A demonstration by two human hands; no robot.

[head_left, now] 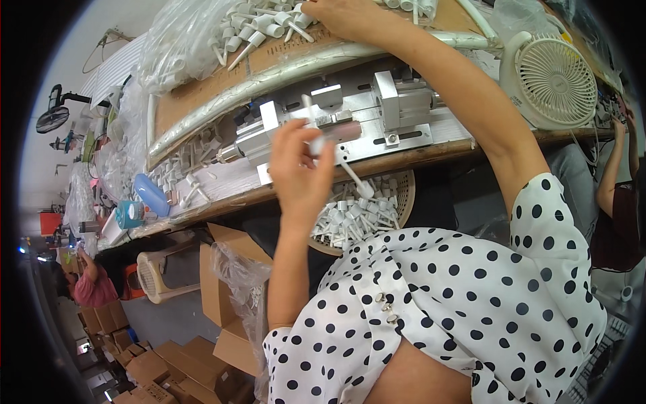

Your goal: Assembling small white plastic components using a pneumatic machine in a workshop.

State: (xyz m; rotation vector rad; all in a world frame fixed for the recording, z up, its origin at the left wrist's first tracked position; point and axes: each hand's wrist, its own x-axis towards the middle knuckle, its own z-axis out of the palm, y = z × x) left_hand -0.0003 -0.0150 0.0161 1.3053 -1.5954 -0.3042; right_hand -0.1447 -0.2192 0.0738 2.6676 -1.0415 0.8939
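Observation:
My left hand (301,168) is raised in front of the metal fixture (346,118), its fingers closed round a white capped stem (315,143) smeared by motion. Just below that hand, a second white stem with a wider end (356,180) shows over the basket; whether it is held or loose, I cannot tell. My right hand (346,19) reaches across the fixture to the pile of white caps with stems (269,25) on the raised board. Its fingers are bent together at the pile, partly cut off by the upper edge; what they grip is hidden.
Beneath the bench edge, a round basket (406,198) holds many white capped stems. A white fan (555,81) stands at the right. Loose white pieces, a blue object (151,194) and a teal container (130,214) lie leftward. An open carton (225,296) is below; other people sit nearby.

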